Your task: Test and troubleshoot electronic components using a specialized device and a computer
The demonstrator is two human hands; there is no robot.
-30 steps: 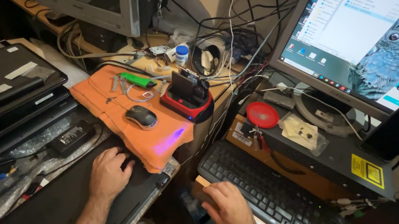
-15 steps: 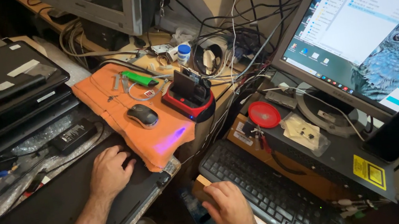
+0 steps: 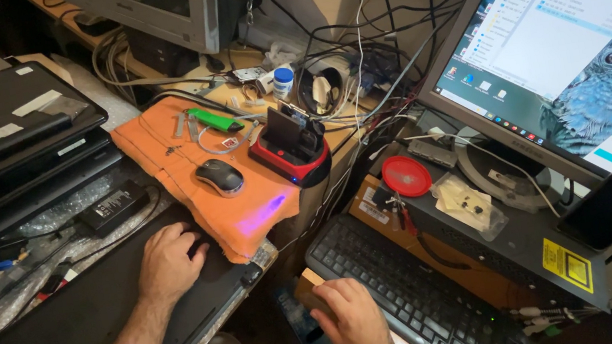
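We saw the left hand (image 3: 168,260) lying flat on a closed black laptop (image 3: 79,331), fingers loosely spread and gripping nothing, its fingertips (image 3: 196,249) at the edge of an orange cloth (image 3: 166,156). The right hand (image 3: 354,318) rested at the near left corner of a black keyboard (image 3: 413,293), fingers curled down over the edge; we could not tell whether it gripped anything. A grey mouse (image 3: 219,177) sat on the cloth, beside a red and black dock (image 3: 289,150). A monitor (image 3: 570,43) stood behind the keyboard.
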